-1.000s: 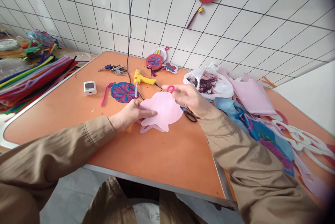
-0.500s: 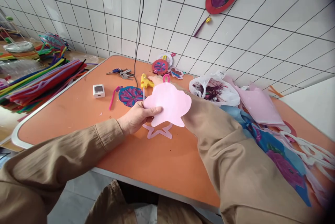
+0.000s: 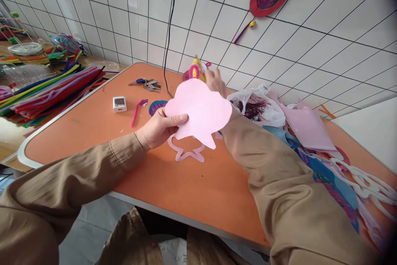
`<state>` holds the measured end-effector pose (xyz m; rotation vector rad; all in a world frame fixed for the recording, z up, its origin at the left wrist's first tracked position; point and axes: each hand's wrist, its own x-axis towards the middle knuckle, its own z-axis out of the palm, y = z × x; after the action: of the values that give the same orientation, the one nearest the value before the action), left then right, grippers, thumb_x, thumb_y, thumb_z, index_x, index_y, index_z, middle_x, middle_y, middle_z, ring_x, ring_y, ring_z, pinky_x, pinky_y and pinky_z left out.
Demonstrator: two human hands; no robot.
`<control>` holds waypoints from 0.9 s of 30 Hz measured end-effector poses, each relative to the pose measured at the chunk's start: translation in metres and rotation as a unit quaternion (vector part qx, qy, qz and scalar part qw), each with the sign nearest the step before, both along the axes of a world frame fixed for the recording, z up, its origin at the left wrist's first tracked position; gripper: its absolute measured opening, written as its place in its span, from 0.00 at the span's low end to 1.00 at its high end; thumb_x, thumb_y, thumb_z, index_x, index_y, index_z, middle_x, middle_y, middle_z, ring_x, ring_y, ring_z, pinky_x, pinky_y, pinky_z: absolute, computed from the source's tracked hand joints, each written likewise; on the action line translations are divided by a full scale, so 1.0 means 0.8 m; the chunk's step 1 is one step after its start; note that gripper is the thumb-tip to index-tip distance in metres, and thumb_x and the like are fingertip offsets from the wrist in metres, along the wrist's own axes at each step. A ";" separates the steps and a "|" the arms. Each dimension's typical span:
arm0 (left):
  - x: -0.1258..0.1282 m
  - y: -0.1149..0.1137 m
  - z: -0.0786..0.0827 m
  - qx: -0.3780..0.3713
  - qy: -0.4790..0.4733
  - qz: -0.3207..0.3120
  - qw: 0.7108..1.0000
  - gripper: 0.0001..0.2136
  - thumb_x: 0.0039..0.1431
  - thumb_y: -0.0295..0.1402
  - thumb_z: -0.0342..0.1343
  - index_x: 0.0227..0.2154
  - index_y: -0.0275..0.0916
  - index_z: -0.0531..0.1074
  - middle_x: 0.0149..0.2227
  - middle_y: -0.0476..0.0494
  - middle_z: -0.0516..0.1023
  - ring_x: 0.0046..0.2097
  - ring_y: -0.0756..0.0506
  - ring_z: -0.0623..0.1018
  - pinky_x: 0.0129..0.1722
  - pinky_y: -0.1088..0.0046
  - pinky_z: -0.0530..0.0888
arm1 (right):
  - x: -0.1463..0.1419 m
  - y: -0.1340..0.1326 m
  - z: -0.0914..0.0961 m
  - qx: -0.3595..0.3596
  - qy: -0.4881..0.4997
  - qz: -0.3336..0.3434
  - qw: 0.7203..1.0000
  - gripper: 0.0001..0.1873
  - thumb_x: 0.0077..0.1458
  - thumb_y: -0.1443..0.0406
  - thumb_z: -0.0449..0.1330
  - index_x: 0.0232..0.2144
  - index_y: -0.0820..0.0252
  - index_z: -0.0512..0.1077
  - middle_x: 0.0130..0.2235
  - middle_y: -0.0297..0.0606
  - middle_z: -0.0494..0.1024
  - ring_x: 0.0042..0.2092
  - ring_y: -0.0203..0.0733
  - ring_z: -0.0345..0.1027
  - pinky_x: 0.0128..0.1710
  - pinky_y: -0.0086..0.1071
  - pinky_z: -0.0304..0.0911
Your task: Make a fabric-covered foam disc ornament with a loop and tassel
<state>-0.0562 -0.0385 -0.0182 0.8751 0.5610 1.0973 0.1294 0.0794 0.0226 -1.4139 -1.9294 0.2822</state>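
My left hand point(image 3: 159, 130) pinches the left edge of a pink cut-out shape point(image 3: 200, 110) and holds it tilted above the orange table point(image 3: 186, 190). A pink pipe-cleaner loop point(image 3: 194, 71) sticks up at its top edge. Behind the shape, my right hand point(image 3: 215, 82) is closed around the yellow glue gun point(image 3: 197, 65), lifted off the table and mostly hidden by the shape. A pink star-like outline point(image 3: 186, 152) lies flat on the table under the shape.
Keys point(image 3: 148, 84), a small white device point(image 3: 119, 103), a pink pipe cleaner point(image 3: 136, 112) and a blue flower disc point(image 3: 156, 106) lie at the back. A pile of coloured pipe cleaners point(image 3: 46, 91) fills the left. A plastic bag point(image 3: 257, 106) and pink and blue scraps point(image 3: 310, 132) crowd the right.
My left hand raised and tilted the pink shape. My right hand reached behind it to the yellow glue gun and lifted it off the table.
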 end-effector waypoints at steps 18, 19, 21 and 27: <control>0.013 0.010 -0.012 0.001 0.062 0.164 0.984 0.15 0.51 0.33 0.67 0.41 0.34 0.74 0.32 0.45 0.80 0.34 0.45 0.82 0.42 0.63 0.80 | 0.082 -0.210 -0.068 -0.049 0.132 0.115 0.983 0.09 0.60 0.55 0.60 0.37 0.52 0.71 0.35 0.37 0.77 0.34 0.44 0.71 0.38 0.42 0.67; 0.015 0.009 -0.013 0.001 0.060 0.158 0.986 0.13 0.52 0.33 0.66 0.40 0.34 0.74 0.31 0.46 0.80 0.33 0.47 0.81 0.41 0.64 0.81 | 0.077 -0.214 -0.071 -0.028 0.096 0.130 0.986 0.08 0.60 0.56 0.60 0.35 0.53 0.70 0.33 0.37 0.75 0.34 0.45 0.70 0.37 0.42 0.67; 0.017 0.007 -0.013 -0.006 0.056 0.146 0.988 0.10 0.54 0.31 0.65 0.37 0.34 0.75 0.31 0.47 0.80 0.31 0.48 0.79 0.41 0.65 0.81 | 0.069 -0.217 -0.075 0.023 0.046 0.158 0.986 0.08 0.60 0.58 0.59 0.31 0.54 0.66 0.31 0.36 0.71 0.32 0.44 0.68 0.35 0.40 0.65; 0.020 0.003 -0.015 -0.015 0.062 0.095 0.993 0.10 0.57 0.34 0.64 0.38 0.33 0.76 0.36 0.41 0.82 0.41 0.42 0.83 0.44 0.63 0.81 | 0.065 -0.218 -0.072 0.100 -0.080 0.168 0.977 0.09 0.61 0.61 0.58 0.33 0.53 0.60 0.31 0.37 0.69 0.33 0.46 0.67 0.31 0.40 0.64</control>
<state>-0.0404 -0.0359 -0.0301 0.8804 0.7746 1.2094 0.1815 -0.0953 -0.0352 -1.0031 -2.2584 0.1269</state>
